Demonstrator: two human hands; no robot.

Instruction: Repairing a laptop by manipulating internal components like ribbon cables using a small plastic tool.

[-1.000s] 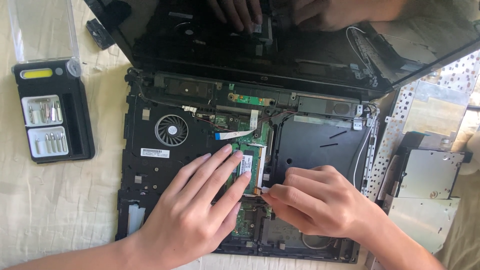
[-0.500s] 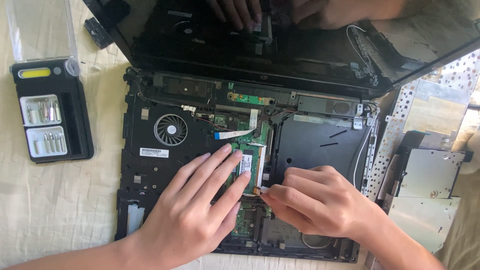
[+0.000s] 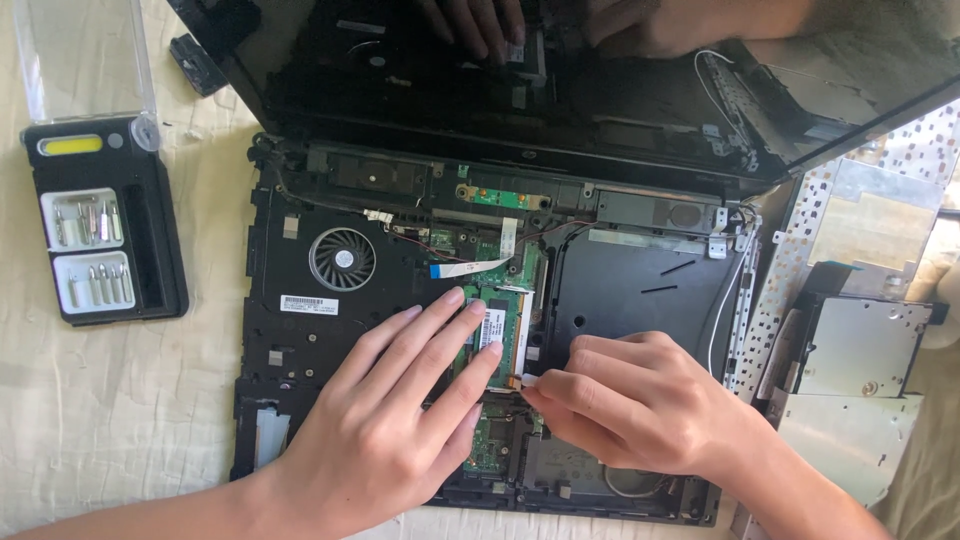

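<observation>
On cream cloth [image 3: 90, 420]: braced flat, empty left hand [image 3: 385, 430] on laptop's [image 3: 290, 345] memory module [image 3: 497, 325]; pinched small orange tab [image 3: 517, 380] just right of it with right-hand fingers [image 3: 540, 395].

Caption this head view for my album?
Left hand flat on open black laptop base; right hand pinches small orange ribbon connector.

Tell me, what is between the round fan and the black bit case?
In the head view, the laptop's black base edge and a strip of cream cloth lie between the fan and the bit case.
</observation>
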